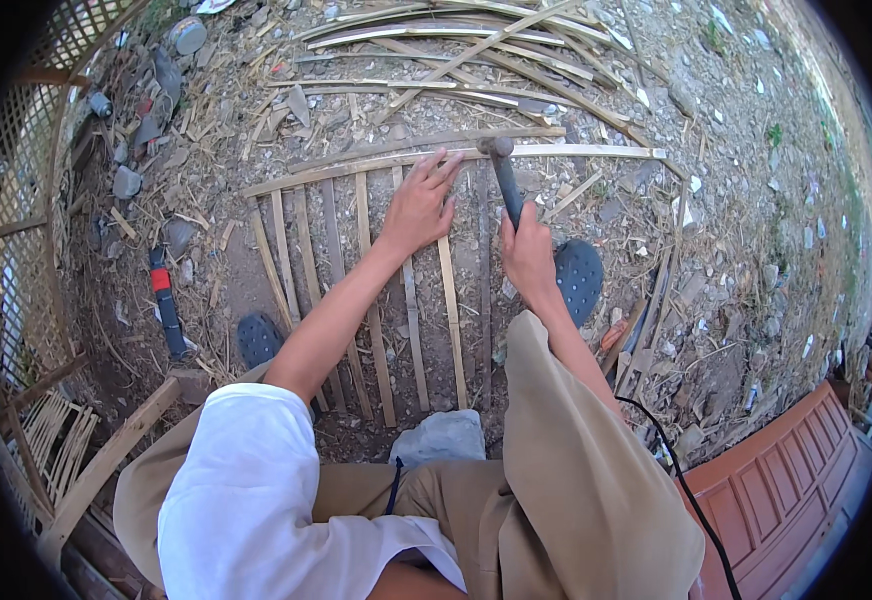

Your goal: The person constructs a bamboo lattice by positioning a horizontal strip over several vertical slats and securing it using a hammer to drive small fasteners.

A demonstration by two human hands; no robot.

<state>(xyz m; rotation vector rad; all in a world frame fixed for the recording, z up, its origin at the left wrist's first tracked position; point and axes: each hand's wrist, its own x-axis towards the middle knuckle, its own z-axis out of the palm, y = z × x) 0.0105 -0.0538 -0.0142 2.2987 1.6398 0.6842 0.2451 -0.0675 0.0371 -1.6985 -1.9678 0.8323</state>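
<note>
1 hammer (504, 172), 2 hands, 2 dark sandals, approx 8 upright bamboo slats (452, 300) in frame, 1 grey stone (441, 438), 1 red-black tool (166, 300)

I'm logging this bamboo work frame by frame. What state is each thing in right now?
Left hand: open, flat, pressing on the slats.
Right hand: closed around the hammer's handle.
Dark-handled hammer: upright in the grip, head at the top crosspiece.
Bamboo slat panel: flat on the ground, slats side by side under a crosspiece.
Red-and-black tool: lying on the dirt, untouched.
Loose bamboo strips: piled beyond the panel.
</note>
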